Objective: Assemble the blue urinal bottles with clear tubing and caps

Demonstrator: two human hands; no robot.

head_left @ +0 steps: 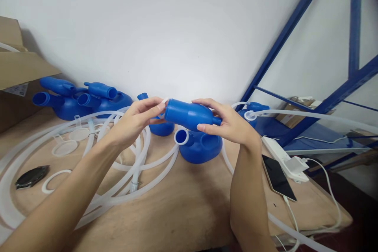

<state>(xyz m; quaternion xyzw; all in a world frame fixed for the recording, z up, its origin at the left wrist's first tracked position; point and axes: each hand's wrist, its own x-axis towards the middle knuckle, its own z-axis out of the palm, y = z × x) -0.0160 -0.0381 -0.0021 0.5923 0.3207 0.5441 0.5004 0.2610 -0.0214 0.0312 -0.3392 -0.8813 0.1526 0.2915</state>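
Just above the table, my right hand wraps around the narrow nozzle end of a blue plastic funnel-shaped cup, which lies sideways. At its wide end my left hand pinches a white ring, partly hidden by the fingers, against the rim. Below the cup stands a blue plastic urinal bottle with a white ring around its neck. Another blue bottle stands behind my left fingers, partly covered.
Coiled clear tubes cover the table's left side, with white caps, a loose white ring and a dark watch-like object. More blue bottles stand near a cardboard box. Right: a phone, a power strip.
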